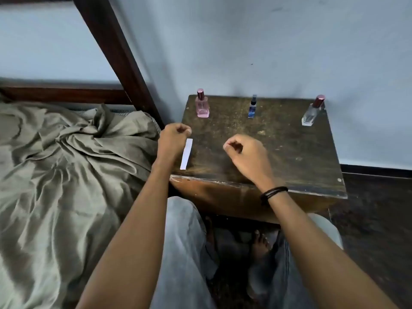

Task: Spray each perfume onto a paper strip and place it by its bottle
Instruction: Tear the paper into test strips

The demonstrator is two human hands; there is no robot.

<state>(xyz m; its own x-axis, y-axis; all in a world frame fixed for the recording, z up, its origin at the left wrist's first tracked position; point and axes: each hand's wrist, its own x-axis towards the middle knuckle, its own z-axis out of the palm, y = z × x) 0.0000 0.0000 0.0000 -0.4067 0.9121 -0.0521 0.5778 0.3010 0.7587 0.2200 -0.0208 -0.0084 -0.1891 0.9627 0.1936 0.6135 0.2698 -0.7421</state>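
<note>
Left hand [172,139]: fingers curled in, nothing held; hovers just left of the paper strip [186,154]. Right hand [245,152]: curled too, empty, to the strip's right. The strip lies flat on the surface [278,148], close to its near edge. 3 bottles stand beyond the strip: pink bottle [202,104] almost straight behind, blue bottle [252,107] behind-right, clear bottle [312,112] farthest right. Risks: a sliding pick-up could push the strip off the edge; a careless reach could topple the narrow blue bottle.
</note>
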